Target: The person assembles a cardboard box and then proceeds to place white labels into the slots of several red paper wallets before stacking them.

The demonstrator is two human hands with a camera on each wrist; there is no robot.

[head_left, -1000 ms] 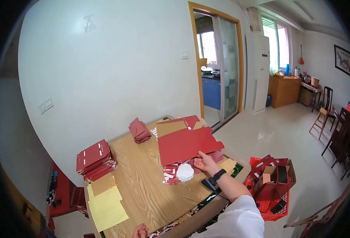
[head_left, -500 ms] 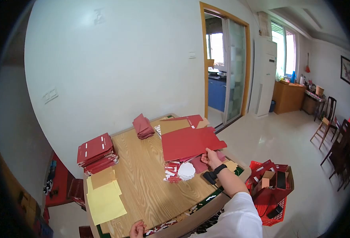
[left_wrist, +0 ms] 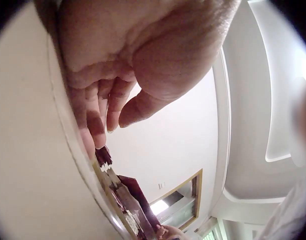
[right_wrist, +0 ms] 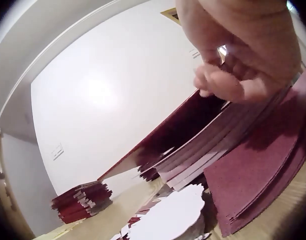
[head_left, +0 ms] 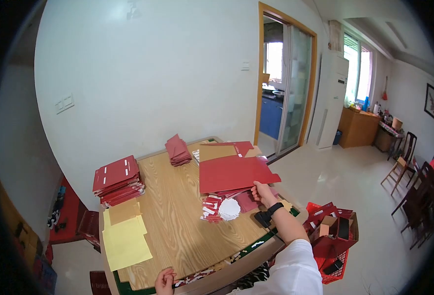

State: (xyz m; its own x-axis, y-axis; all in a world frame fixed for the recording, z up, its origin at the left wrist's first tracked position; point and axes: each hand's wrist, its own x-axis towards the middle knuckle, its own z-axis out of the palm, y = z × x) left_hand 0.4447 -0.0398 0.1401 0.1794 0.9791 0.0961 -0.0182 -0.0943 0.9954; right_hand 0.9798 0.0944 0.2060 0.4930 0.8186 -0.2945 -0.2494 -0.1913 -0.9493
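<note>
My right hand pinches the near right edge of a large flat red cardboard sheet. In the right wrist view, thumb and fingertips close on the edge of this sheet, raised at a slant above a layered stack of pale-edged card. Just in front lie a pile of white scalloped paper rounds, red-and-white strips and dusky red pieces. At the table's near edge my left hand hangs with relaxed fingers, holding nothing; the left wrist view shows its palm.
A tall stack of red cardboard and yellow sheets occupy the table's left side. Dusky red pieces are piled at the back. Beyond the right edge, a red crate on the floor holds a red box.
The head view has turned slightly. With my right hand at its edge, the red sheet has shifted a little away from the white rounds. My left hand has come slightly further into view.
</note>
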